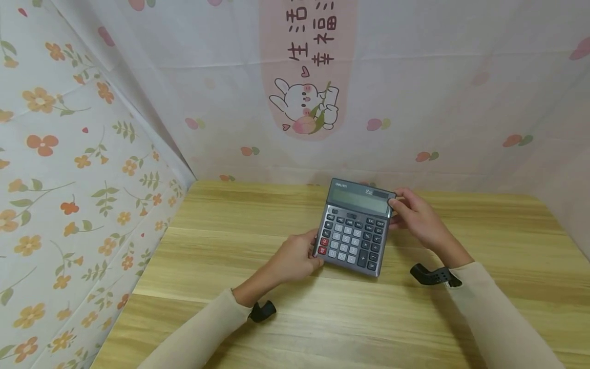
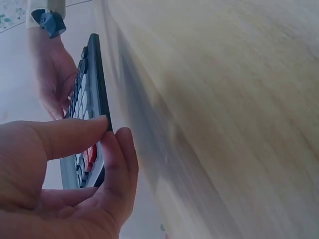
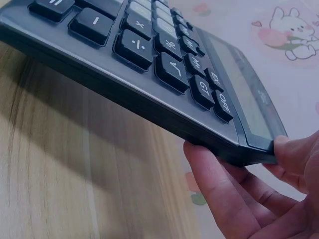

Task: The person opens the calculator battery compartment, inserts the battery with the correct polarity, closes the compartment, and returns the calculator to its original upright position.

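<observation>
A dark grey desktop calculator (image 1: 352, 225) is held between both hands, keys facing the head camera and its display at the far end. My left hand (image 1: 297, 256) pinches the lower left corner; in the left wrist view its thumb (image 2: 75, 137) lies on the near edge with fingers behind. My right hand (image 1: 417, 218) grips the upper right corner, thumb on the front beside the display and fingers underneath, as the right wrist view of the calculator (image 3: 144, 74) shows. The calculator is tilted and raised over the wooden table, its shadow falling below it.
The wood-grain table (image 1: 207, 307) meets a pale printed curtain (image 1: 221, 102) with a rabbit drawing at the back. A floral curtain (image 1: 69, 205) hangs along the left side. A black wrist strap (image 1: 430, 275) sits at the right cuff, another strap (image 1: 264, 311) at the left.
</observation>
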A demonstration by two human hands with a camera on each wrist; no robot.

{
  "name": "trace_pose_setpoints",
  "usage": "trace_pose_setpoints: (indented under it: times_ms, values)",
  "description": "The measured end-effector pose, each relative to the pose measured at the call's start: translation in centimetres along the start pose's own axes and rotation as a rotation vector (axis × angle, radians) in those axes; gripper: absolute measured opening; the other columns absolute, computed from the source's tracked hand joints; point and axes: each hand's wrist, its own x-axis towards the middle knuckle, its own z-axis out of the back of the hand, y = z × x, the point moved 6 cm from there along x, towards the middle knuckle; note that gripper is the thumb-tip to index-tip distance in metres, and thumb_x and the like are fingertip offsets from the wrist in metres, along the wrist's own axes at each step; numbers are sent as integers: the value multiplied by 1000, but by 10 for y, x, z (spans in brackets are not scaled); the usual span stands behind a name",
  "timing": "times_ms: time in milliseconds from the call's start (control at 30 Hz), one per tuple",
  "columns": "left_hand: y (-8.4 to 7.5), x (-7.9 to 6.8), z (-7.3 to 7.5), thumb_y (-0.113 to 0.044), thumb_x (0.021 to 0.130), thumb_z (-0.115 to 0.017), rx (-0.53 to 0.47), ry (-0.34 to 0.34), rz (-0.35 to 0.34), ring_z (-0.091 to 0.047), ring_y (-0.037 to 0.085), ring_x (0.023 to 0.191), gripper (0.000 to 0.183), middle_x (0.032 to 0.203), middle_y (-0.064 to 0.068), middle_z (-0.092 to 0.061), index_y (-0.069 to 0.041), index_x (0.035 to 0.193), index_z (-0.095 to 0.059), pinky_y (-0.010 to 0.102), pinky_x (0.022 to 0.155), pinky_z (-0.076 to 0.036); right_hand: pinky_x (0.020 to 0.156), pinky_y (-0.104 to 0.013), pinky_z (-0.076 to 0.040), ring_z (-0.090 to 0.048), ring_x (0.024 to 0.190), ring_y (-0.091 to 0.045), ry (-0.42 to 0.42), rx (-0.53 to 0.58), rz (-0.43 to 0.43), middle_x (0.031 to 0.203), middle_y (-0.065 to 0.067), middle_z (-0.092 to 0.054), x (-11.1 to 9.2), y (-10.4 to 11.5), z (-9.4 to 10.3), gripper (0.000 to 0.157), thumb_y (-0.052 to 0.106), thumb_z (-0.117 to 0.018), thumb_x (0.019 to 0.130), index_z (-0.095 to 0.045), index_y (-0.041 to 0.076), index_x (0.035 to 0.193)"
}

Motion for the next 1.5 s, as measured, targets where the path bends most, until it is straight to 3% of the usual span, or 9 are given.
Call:
trace_pose_setpoints:
  times_ms: [267,400,633,933,1200,1500]
  values:
    - [0,1,-5,-1,83,-92,101,-20,0,-64,11,77,55,91,1,-74,5,132,-67,28,69,-54,81,-42,-66,-79,91,-28,35,20,-63,131,-37,-64,2,-9,-3,41,20,-45,121,-44,-8,151]
    - [1,2,-9,-6,82,-96,135,-8,16,-63,12,75,60,88,1,-71,7,132,-66,29,68,-55,82,-42,-66,-78,93,-29,50,5,-83,130,-35,-64,3,-11,-4,42,22,-44,121,-44,-8,152]
    - [7,2,-16,-11,82,-97,189,7,40,-64,14,81,60,96,3,-72,6,131,-66,31,74,-56,82,-44,-66,-77,96,-34,88,-7,-93,130,-35,-64,5,-14,-7,41,20,-44,121,-46,-8,150]
    - [7,2,-20,-17,85,-95,203,45,63,-62,15,78,52,95,2,-66,2,123,-65,29,69,-54,81,-41,-66,-76,97,-35,113,-24,-91,132,-35,-63,7,-18,-9,41,18,-44,121,-45,-9,152]
    - [9,4,-24,-23,84,-98,217,83,90,-60,15,78,55,92,-1,-61,-1,120,-64,28,67,-52,79,-41,-67,-76,93,-32,140,4,-112,123,-34,-66,10,-21,-9,34,12,-45,119,-47,-12,143]
    - [7,8,-24,-31,83,-99,288,106,83,-60,16,78,61,89,1,-61,0,120,-63,31,67,-51,81,-40,-66,-76,99,-34,187,-2,-127,122,-32,-70,12,-27,-9,38,9,-46,119,-44,-13,150]
